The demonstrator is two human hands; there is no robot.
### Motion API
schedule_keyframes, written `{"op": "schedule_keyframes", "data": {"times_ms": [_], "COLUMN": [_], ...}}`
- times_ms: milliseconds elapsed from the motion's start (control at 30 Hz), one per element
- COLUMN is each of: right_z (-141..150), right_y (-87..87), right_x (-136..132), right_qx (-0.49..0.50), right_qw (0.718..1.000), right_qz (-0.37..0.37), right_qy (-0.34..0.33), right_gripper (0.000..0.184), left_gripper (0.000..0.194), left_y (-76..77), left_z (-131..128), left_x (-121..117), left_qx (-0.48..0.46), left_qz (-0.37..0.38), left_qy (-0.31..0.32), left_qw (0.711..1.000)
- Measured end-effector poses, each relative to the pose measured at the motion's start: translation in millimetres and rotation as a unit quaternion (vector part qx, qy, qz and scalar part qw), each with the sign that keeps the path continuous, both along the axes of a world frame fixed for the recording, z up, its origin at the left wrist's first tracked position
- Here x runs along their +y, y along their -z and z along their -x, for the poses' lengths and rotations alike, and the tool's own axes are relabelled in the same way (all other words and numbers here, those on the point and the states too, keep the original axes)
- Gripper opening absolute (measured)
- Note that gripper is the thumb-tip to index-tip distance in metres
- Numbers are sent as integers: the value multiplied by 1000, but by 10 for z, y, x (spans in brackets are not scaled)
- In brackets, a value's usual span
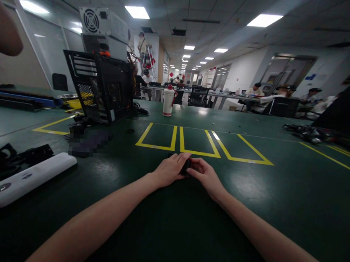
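Note:
Both my hands meet around a small black object at the middle of the green table. My left hand lies over it with fingers wrapped round, hiding most of its shape. From the right, my right hand pinches its end between thumb and fingers. What kind of object it is, I cannot make out. Just beyond my hands, yellow tape outlines mark the table surface.
At the left stands an open black computer case with a power supply on top. A white elongated device lies front left. A white bottle stands farther back; cables lie at the right. People sit at far desks.

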State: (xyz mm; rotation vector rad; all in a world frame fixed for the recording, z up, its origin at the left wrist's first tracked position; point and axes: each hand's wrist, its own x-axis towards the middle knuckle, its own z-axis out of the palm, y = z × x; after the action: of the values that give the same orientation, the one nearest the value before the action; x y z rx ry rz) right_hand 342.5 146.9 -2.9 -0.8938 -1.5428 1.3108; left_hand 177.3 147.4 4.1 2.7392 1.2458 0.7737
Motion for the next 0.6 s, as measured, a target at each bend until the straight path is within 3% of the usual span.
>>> {"op": "schedule_keyframes", "data": {"times_ms": [200,333,467,600], "right_z": [-13,-4,-3,-22], "right_y": [-15,5,29,34], "right_x": [-37,-20,9,20], "right_qx": [18,19,-4,-12], "right_qw": [1000,1000,1000,1000], "right_qz": [-8,-17,-15,-7], "right_qy": [-16,1,22,-7], "right_gripper": [28,23,30,29], "left_gripper": [67,64,60,60], "left_y": [35,60,48,43], "left_z": [-34,-39,-36,-31], "left_x": [2,18,20,9], "left_qx": [31,13,6,10], "left_qz": [-48,-50,-35,-37], "left_qy": [-41,-12,2,-1], "left_qw": [998,999,999,999]}}
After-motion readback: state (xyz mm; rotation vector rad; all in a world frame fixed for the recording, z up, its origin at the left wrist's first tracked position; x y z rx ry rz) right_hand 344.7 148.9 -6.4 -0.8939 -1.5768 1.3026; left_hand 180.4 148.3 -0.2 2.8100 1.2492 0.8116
